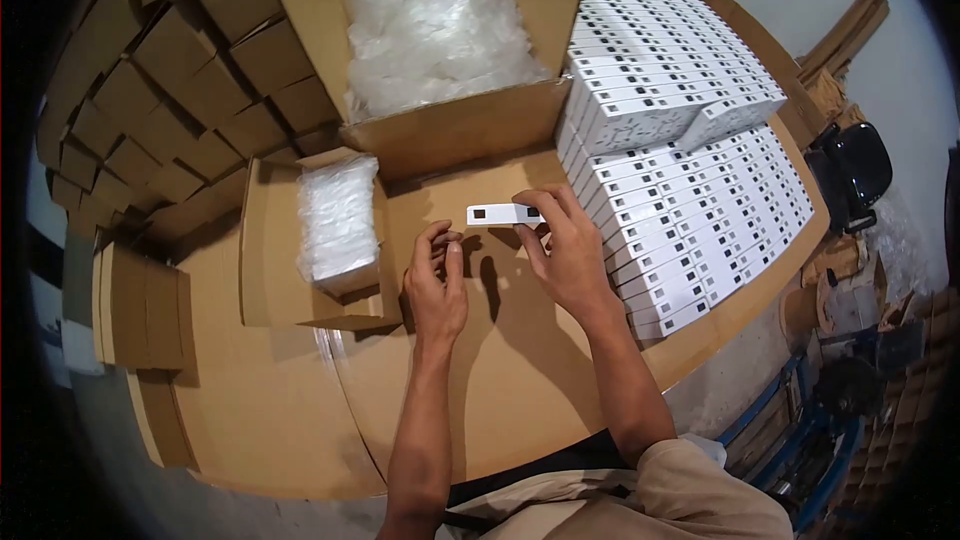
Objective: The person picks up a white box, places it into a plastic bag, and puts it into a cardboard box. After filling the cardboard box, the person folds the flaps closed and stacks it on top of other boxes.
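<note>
The person stands at a cardboard-covered worktop [500, 390] with both hands out over its middle. The right hand [570, 255] has its grip closed on a small white box [497, 214], thumb below and fingertips on top. It holds the box level just above the worktop, the free end with a black square pointing left. The left hand [437, 285] sits just beside it, a little lower, with the fingers curled in towards the thumb. It does not touch the box, and I cannot tell whether that grip has hold of anything.

To the right, close against the right hand, white boxes of the same kind lie in tight stacks [690, 190] across that side of the worktop. Behind the hands stands an open carton [470, 130] full of clear bags [435, 25]. Left of the hands a smaller tray [270, 260] holds a neat pack [338, 220] of such bags. Folded cartons [180, 90] are piled at the far left.
</note>
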Demonstrator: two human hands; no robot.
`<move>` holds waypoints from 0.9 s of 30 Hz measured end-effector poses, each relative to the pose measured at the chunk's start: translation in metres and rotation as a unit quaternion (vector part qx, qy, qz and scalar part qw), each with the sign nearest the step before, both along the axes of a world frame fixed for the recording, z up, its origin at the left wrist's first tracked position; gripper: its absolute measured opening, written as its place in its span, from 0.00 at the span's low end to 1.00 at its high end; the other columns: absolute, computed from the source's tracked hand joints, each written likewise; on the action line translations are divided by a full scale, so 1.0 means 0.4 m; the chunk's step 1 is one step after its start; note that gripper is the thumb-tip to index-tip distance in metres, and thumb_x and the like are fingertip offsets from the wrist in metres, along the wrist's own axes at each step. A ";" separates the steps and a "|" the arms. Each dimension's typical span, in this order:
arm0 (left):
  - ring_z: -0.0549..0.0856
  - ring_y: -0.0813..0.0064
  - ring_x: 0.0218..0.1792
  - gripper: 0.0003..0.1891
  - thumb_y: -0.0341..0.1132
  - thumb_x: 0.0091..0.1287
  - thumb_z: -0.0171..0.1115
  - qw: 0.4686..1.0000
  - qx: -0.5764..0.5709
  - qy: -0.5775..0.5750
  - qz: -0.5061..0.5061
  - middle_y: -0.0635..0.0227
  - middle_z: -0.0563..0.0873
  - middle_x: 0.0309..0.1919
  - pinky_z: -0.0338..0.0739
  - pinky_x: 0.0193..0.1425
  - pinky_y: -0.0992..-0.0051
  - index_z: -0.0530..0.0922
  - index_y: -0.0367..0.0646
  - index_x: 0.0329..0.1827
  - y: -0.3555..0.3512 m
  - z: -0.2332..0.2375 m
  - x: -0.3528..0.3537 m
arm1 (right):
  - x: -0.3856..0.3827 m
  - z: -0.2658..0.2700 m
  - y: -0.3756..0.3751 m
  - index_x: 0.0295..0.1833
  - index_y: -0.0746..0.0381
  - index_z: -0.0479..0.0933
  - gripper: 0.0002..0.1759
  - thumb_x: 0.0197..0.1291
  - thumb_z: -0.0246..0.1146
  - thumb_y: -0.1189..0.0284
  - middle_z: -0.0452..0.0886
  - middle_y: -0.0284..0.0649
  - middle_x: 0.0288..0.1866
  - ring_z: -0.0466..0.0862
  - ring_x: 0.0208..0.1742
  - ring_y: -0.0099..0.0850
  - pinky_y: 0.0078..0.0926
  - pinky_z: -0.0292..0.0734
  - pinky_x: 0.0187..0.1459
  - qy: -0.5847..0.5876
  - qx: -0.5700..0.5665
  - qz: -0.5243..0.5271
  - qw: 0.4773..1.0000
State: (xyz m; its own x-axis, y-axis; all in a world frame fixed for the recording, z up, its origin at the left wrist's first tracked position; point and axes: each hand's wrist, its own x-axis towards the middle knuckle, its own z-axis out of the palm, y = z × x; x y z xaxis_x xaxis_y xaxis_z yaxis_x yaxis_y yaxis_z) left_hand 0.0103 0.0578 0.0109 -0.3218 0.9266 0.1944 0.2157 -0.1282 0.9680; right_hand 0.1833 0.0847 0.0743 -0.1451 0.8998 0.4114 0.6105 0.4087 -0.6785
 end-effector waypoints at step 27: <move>0.87 0.72 0.51 0.22 0.24 0.72 0.65 0.999 -0.019 -0.006 -0.029 0.54 0.88 0.54 0.83 0.55 0.75 0.73 0.32 0.68 0.016 -0.037 -0.031 | -0.010 -0.224 0.080 0.65 0.67 0.65 0.25 0.66 0.64 0.88 0.76 0.50 0.64 0.85 0.59 0.33 0.28 0.82 0.60 0.313 -0.172 0.118 0.927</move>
